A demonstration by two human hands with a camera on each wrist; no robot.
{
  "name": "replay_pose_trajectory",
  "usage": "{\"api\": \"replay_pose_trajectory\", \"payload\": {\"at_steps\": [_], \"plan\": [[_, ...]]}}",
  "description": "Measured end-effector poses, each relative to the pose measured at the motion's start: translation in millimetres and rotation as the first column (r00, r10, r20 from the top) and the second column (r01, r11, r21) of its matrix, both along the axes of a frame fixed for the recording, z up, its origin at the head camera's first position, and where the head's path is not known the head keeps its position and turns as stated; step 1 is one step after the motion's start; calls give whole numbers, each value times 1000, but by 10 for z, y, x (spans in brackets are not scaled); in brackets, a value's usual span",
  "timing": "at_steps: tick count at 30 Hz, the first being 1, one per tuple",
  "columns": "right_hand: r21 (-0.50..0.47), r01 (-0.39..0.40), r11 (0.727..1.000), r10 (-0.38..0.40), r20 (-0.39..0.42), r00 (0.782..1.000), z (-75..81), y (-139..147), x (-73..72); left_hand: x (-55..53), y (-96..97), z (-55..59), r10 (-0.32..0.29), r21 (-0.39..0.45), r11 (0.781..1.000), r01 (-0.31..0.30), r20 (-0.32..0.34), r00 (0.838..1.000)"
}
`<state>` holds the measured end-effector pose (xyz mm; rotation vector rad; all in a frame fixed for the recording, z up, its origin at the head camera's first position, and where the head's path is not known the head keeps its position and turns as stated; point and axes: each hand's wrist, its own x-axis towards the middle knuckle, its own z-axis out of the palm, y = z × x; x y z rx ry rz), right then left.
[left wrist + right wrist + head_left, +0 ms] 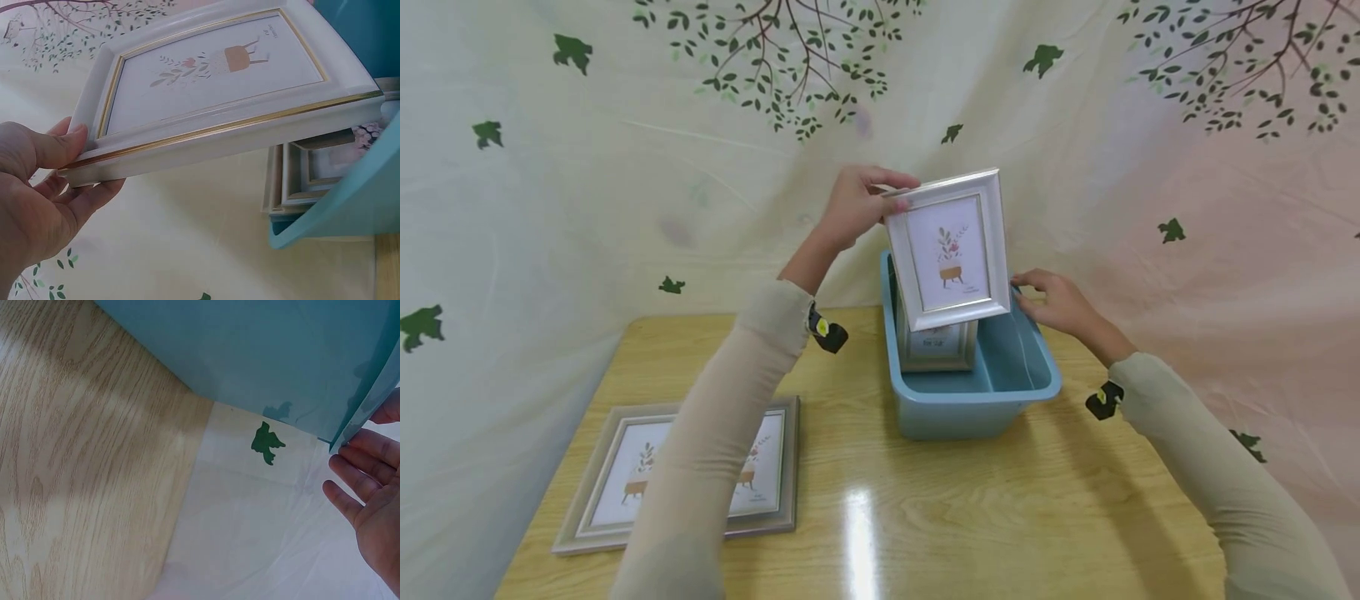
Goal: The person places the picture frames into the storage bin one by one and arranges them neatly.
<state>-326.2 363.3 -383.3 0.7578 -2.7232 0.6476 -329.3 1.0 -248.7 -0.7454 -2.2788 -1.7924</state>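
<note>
My left hand (857,204) grips a white picture frame (951,250) by its upper left corner, thumb on the front. The frame hangs tilted over a blue plastic bin (955,421), and its picture shows a potted plant. Inside the bin, more picture frames (312,169) lean at the left side, partly hidden behind the held one. My right hand (1060,307) pinches the bin's right rim; in the right wrist view its thumb and fingers lie on either side of the thin blue wall (250,356).
Silver-edged picture frames (790,467) with plant pictures lie at the table's left, partly covered by my left sleeve (700,450). The bin stands on a wooden table (970,517) near its back edge. Behind hangs a pale cloth (715,192) printed with leaves.
</note>
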Motion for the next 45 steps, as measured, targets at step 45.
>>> {"api": "replay_pose_trajectory", "payload": {"at_steps": [45], "plan": [[-17, -2, 1000, 2, 13, 1000, -43, 51, -1, -154, 184, -558, -96, -389, 910, 144, 141, 985]]}}
